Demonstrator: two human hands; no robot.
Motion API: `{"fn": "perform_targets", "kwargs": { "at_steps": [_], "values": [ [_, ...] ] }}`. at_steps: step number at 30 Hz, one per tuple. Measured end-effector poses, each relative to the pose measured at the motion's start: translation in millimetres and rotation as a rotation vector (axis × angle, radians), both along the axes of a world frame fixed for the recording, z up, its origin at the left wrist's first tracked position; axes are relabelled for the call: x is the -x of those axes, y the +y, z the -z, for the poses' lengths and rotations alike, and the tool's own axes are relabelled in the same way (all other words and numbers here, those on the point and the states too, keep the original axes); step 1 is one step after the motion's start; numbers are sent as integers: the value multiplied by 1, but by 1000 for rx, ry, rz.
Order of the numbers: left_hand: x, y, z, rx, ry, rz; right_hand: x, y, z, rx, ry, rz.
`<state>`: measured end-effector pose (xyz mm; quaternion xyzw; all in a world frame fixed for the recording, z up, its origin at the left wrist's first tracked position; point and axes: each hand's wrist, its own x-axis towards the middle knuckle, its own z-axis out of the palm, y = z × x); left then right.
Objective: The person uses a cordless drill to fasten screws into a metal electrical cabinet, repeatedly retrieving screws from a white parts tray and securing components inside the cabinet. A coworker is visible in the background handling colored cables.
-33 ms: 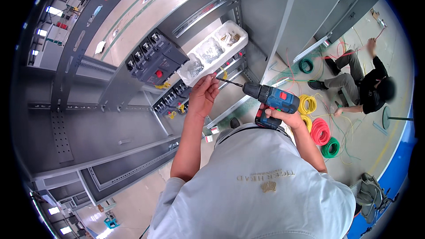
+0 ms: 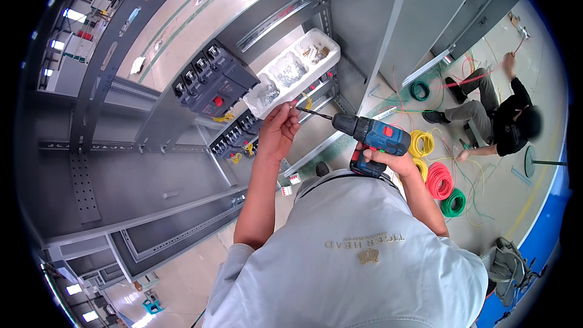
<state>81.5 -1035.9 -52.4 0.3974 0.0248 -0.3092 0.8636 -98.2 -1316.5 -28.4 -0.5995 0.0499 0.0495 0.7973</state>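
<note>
My right hand [image 2: 388, 161] is wrapped round the handle of a blue and black cordless drill [image 2: 379, 135]. The drill's long dark bit [image 2: 316, 113] points left. At the bit's tip, the thumb and fingers of my left hand [image 2: 280, 127] are pinched together; whatever small thing they hold is too small to make out. Just beyond that hand a white foam tray [image 2: 302, 90] rests on the cabinet, its compartments filled with silvery and brass-coloured small hardware. A dark circuit breaker [image 2: 209, 88] with a red button is mounted to the left of the tray.
Grey cabinet framing [image 2: 139, 218] surrounds the left side, with smaller breakers [image 2: 234, 136] below the tray. On the floor at right are yellow [image 2: 421, 144], red [image 2: 439, 181] and green [image 2: 453, 203] wire coils. A co-worker in black [image 2: 513, 118] sits beyond them, handling wires.
My hands and the drill look the same. At the right, a red wire near the co-worker has shifted slightly.
</note>
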Motion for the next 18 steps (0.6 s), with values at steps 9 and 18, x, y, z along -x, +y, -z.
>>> {"fn": "perform_targets", "kwargs": {
  "at_steps": [9,18],
  "values": [
    [4,-4,-22,23,-10,47,0,6,-10,-9,20,3],
    [5,-8,-27,-121,-105,18,4,7,-7,6,18,-6]
  ]
}}
